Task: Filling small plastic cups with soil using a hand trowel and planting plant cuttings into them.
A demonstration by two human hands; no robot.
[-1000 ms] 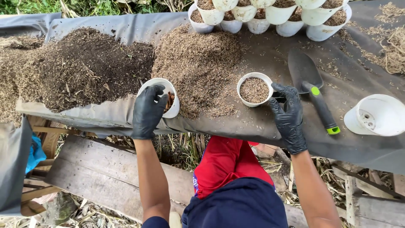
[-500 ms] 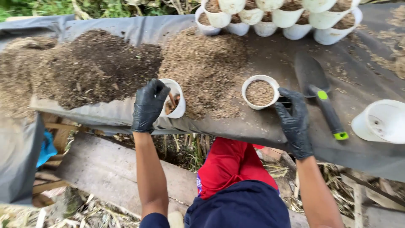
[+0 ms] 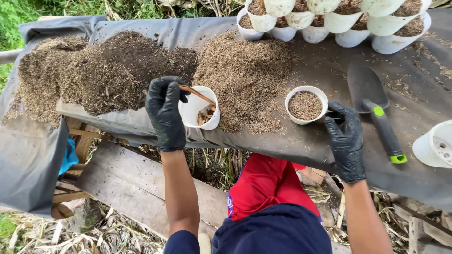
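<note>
— Black rubber on both hands; what about the left hand (image 3: 165, 113)?

— Closed round the side of a white pot (image 3: 201, 109), tipped toward the person at the near edge of the dark sheet (image 3: 292, 146). Brown bits low inside it, and a thin brown strip (image 3: 197, 94) across the rim by the thumb.

— And the right hand (image 3: 345, 136)?

— Fingers curled, fingertips touching the right side of a second white pot (image 3: 306, 104), upright and filled with brown husks. Hard to tell whether truly gripped or only touched.

— Between the two pots?

— A tan husk pile (image 3: 245, 77), just beside both. Left of it a darker soil heap (image 3: 117, 70).

— Further out?

— A black trowel (image 3: 374, 106) with a green-tipped handle, flat on the sheet right of the gloved hand. An empty white pot (image 3: 435, 143) on its side at the right edge. A row of filled white pots (image 3: 339, 19) along the far side.
</note>
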